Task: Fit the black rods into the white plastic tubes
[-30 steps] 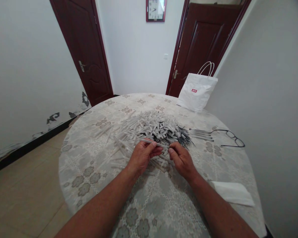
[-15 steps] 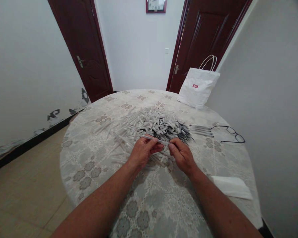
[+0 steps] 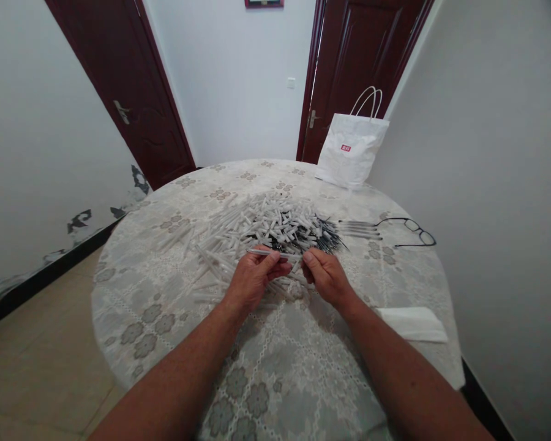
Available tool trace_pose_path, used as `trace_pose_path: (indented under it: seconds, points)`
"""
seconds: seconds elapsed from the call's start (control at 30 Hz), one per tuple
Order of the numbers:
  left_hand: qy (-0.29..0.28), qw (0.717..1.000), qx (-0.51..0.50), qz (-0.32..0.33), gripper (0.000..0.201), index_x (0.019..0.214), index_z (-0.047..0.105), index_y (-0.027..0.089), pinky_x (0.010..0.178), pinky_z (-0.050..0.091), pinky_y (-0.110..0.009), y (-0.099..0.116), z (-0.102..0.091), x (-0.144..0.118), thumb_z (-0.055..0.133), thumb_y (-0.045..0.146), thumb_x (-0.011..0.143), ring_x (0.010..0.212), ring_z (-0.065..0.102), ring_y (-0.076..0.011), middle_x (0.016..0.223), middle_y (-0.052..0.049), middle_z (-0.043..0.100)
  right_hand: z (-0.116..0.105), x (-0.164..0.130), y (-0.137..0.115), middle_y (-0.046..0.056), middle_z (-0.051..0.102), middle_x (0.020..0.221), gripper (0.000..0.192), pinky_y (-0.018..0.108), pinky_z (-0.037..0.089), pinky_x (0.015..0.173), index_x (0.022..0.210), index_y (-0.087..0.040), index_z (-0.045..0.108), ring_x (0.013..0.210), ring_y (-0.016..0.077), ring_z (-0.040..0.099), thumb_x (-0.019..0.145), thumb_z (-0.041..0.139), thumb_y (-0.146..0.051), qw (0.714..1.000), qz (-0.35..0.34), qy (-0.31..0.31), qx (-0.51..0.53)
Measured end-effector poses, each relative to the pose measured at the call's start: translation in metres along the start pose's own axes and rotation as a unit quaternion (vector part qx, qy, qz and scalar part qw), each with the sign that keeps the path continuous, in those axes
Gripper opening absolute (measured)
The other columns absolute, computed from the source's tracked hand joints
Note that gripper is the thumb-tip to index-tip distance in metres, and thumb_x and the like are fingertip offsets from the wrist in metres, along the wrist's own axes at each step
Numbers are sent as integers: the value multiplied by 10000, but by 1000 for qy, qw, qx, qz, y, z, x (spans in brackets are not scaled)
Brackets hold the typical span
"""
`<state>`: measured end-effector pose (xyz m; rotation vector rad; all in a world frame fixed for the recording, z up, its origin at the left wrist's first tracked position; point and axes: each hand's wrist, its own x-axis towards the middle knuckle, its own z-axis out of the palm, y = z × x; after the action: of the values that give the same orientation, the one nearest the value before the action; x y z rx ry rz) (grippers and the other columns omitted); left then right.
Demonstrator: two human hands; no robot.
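Whitish and slim, one tube (image 3: 288,256) bridges the left grip (image 3: 254,272), which pinches it, and the right grip (image 3: 325,272), also pinched closed, at its right-hand end. Just beyond both grips, a heap of pale and dark pieces (image 3: 280,223) lies on the surface (image 3: 303,361); rightward sit grey rods (image 3: 360,229), then eyeglasses (image 3: 420,231).

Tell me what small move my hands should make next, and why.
I'd probably press your right hand gently toward your left hand: the left pinches a slim tube, and the right's fingertips are at its right-hand end, so the push would likely run straight along it.
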<state>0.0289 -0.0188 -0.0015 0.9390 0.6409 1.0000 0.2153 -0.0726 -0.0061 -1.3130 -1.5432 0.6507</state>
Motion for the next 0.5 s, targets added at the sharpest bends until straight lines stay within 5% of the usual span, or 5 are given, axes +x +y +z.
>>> trace_pose_path:
  seconds: [0.5]
  points:
    - [-6,998,50,49,283,855,594,155,810,596,-383,4,11,-5,779,364,812,742,731,-186,830,-61,749,-8,7,0,-4,618,587,514,204,379,405,750,-177,594,427,99,530,968,444,-617,979,104,-43,173]
